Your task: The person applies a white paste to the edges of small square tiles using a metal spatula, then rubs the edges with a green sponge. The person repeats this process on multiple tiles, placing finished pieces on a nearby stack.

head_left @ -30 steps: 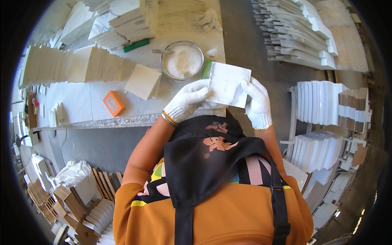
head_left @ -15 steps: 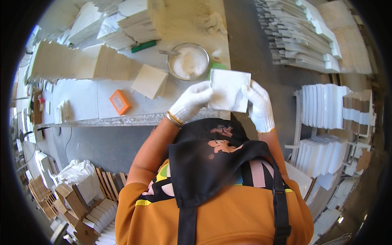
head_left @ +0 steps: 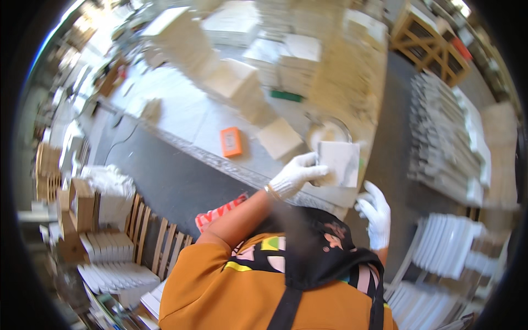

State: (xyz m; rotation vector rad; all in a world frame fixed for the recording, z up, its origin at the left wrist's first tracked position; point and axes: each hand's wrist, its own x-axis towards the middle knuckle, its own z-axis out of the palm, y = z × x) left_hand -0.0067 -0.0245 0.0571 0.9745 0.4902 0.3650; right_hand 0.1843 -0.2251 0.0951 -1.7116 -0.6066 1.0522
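Note:
A white square tile with grey veining (head_left: 342,164) is held up over the table's near right corner. My left hand (head_left: 297,175), in a white knitted glove, grips it by the lower left edge. My right hand (head_left: 377,213), gloved alike, is apart from the tile, to its lower right; its fingers are curved, spread and hold nothing. Behind the tile a round metal bowl (head_left: 350,132) with white contents is partly hidden. Left of the bowl, a cream square tile or stack of tiles (head_left: 279,138) rests on the table.
An orange box (head_left: 231,142) lies on the stone-edged table (head_left: 192,113). Farther back stand tile stacks (head_left: 300,60) and a green bar-shaped thing (head_left: 286,95). White slabs (head_left: 448,137) stand beyond the aisle at right, with a wooden crate (head_left: 423,41) behind. Wooden slats (head_left: 159,242) and cartons are lower left.
My right hand has let go of the tile and moved down and away. The left hand keeps hold of it. The whole view has turned, showing more at left.

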